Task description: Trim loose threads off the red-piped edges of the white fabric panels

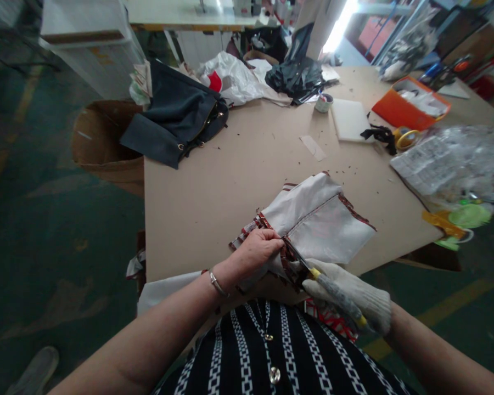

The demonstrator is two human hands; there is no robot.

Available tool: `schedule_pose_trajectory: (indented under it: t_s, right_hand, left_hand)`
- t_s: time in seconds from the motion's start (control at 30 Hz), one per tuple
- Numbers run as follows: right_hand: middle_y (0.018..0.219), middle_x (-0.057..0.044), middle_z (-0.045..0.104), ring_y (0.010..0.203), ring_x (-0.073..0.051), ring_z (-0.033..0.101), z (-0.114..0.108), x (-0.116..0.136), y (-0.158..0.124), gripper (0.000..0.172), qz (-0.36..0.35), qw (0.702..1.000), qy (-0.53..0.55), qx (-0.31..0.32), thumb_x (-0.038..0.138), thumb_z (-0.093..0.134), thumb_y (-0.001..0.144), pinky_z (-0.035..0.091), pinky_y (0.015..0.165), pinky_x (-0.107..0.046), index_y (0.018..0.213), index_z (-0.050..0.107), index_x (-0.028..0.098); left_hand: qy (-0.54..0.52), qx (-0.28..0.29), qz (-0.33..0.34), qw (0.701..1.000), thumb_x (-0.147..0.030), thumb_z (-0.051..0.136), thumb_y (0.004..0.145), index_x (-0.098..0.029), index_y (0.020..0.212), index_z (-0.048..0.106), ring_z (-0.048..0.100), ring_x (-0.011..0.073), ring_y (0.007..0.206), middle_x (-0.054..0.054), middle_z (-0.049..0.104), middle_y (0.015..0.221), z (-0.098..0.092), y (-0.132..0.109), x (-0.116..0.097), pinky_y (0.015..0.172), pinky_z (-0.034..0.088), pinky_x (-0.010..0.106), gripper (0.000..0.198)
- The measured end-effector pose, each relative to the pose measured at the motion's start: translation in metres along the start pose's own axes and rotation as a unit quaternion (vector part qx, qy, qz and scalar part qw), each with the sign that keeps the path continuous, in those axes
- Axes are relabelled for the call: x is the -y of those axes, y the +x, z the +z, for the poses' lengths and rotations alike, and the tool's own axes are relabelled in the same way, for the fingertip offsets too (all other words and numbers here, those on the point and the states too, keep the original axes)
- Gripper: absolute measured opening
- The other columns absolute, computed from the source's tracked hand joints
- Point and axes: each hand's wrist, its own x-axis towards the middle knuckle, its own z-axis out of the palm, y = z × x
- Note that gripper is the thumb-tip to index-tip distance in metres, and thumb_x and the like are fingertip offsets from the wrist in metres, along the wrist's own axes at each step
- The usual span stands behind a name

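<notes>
At the near edge of the table, a white fabric piece point(308, 214) with dark red-brown trimmed edges and a stitched seam lies partly folded. My bare left hand point(259, 246) is closed, thumb and fingertips pinching the piece by its brown edging. My right hand point(346, 291), in a whitish knit glove, grips a slim tool point(333, 291) with a grey wrapped handle, yellow at both ends; its exact kind is unclear. The tool's thin dark tip reaches the edging beside my left fingertips. Layers of the fabric under my hands are partly hidden.
A dark bag point(177, 109) lies at the table's left edge above a brown bin point(102, 142). Toward the back right are a white block point(352, 120), a tape roll point(323, 102) and an orange box point(411, 101). Clear plastic packaging point(456, 164) covers the right side.
</notes>
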Motion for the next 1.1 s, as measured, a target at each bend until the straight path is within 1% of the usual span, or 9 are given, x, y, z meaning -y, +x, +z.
schedule_pose_trajectory:
  t_s: [0.13, 0.33, 0.4, 0.57, 0.63, 0.73, 0.83, 0.97, 1.1]
  right_hand:
    - [0.109, -0.004, 0.069, 0.096, -0.023, 0.063, 0.005, 0.005, 0.009, 0.035, -0.007, 1.0, -0.008, -0.013, 0.041, 0.062, 0.09, 0.052, 0.091, -0.036, 0.12, 0.064, 0.023]
    - [0.092, -0.004, 0.068, 0.081, -0.021, 0.061, 0.012, 0.009, 0.013, 0.025, 0.016, 0.998, 0.004, -0.057, 0.042, 0.061, 0.087, 0.053, 0.078, -0.035, 0.094, 0.065, 0.019]
    - [0.09, -0.004, 0.068, 0.081, -0.021, 0.062, 0.013, 0.007, 0.012, 0.025, 0.016, 0.998, -0.001, -0.061, 0.042, 0.061, 0.087, 0.053, 0.077, -0.035, 0.092, 0.064, 0.018]
    - [0.119, -0.009, 0.067, 0.104, -0.026, 0.063, 0.013, 0.001, 0.008, 0.042, 0.003, 0.999, -0.014, -0.052, 0.04, 0.06, 0.089, 0.049, 0.098, -0.041, 0.124, 0.06, 0.017]
    - [0.123, -0.008, 0.066, 0.108, -0.027, 0.062, 0.015, -0.002, 0.008, 0.045, 0.006, 0.999, -0.021, -0.044, 0.04, 0.06, 0.09, 0.047, 0.102, -0.042, 0.13, 0.057, 0.02]
    - [0.118, -0.005, 0.068, 0.104, -0.027, 0.064, 0.019, -0.008, 0.009, 0.043, 0.041, 0.995, -0.069, -0.066, 0.04, 0.063, 0.089, 0.048, 0.098, -0.043, 0.129, 0.057, 0.024]
    - [0.107, -0.003, 0.071, 0.095, -0.027, 0.066, 0.022, -0.011, 0.012, 0.037, 0.071, 0.988, -0.101, -0.092, 0.042, 0.066, 0.087, 0.051, 0.089, -0.042, 0.12, 0.061, 0.025]
    - [0.099, -0.001, 0.071, 0.089, -0.025, 0.064, 0.023, -0.009, 0.016, 0.03, 0.056, 0.991, -0.077, -0.09, 0.043, 0.066, 0.087, 0.051, 0.081, -0.037, 0.109, 0.065, 0.023]
    - [0.101, -0.002, 0.071, 0.091, -0.025, 0.063, 0.023, -0.004, 0.011, 0.031, 0.034, 0.994, -0.046, -0.095, 0.041, 0.066, 0.088, 0.051, 0.082, -0.036, 0.112, 0.066, 0.021]
  left_hand:
    - [0.003, 0.012, 0.0, 1.0, -0.02, 0.059, 0.07, -0.014, 0.065, 0.066, 0.04, 0.0087, 0.052, -0.001, 0.056, 0.059, 0.001, 0.003, 0.005, 0.053, 0.032, 0.024, 0.01]
    - [-0.012, -0.004, 0.006, 1.0, -0.017, 0.06, 0.069, -0.014, 0.064, 0.066, 0.043, 0.009, 0.054, 0.0, 0.059, 0.06, 0.001, 0.002, 0.003, 0.055, 0.035, 0.023, 0.009]
    - [-0.029, -0.005, -0.004, 1.0, -0.018, 0.06, 0.069, -0.014, 0.065, 0.066, 0.044, 0.009, 0.054, 0.001, 0.061, 0.063, 0.002, 0.0, 0.001, 0.055, 0.036, 0.024, 0.009]
    - [-0.056, -0.005, -0.028, 0.998, -0.02, 0.061, 0.069, -0.014, 0.066, 0.065, 0.041, 0.0087, 0.05, 0.0, 0.057, 0.058, 0.004, -0.002, 0.0, 0.051, 0.032, 0.024, 0.007]
    - [-0.047, -0.007, -0.026, 0.999, -0.019, 0.061, 0.068, -0.014, 0.065, 0.064, 0.04, 0.0084, 0.05, -0.001, 0.055, 0.057, 0.004, -0.001, -0.001, 0.05, 0.031, 0.024, 0.007]
    - [-0.024, -0.004, -0.019, 1.0, -0.016, 0.059, 0.069, -0.013, 0.063, 0.064, 0.039, 0.0081, 0.051, -0.001, 0.055, 0.056, 0.004, -0.001, -0.002, 0.051, 0.031, 0.024, 0.008]
    - [-0.005, -0.007, -0.018, 1.0, -0.012, 0.056, 0.069, -0.013, 0.061, 0.063, 0.037, 0.0075, 0.05, -0.003, 0.053, 0.054, 0.005, -0.003, -0.006, 0.05, 0.029, 0.023, 0.011]
    - [0.015, -0.012, -0.032, 0.999, -0.01, 0.055, 0.07, -0.014, 0.06, 0.063, 0.035, 0.0074, 0.048, -0.004, 0.051, 0.052, 0.006, -0.005, -0.009, 0.049, 0.027, 0.023, 0.013]
    - [0.027, -0.01, -0.033, 0.999, -0.012, 0.056, 0.072, -0.014, 0.062, 0.063, 0.037, 0.0078, 0.047, -0.004, 0.051, 0.052, 0.003, -0.005, -0.006, 0.048, 0.028, 0.023, 0.013]
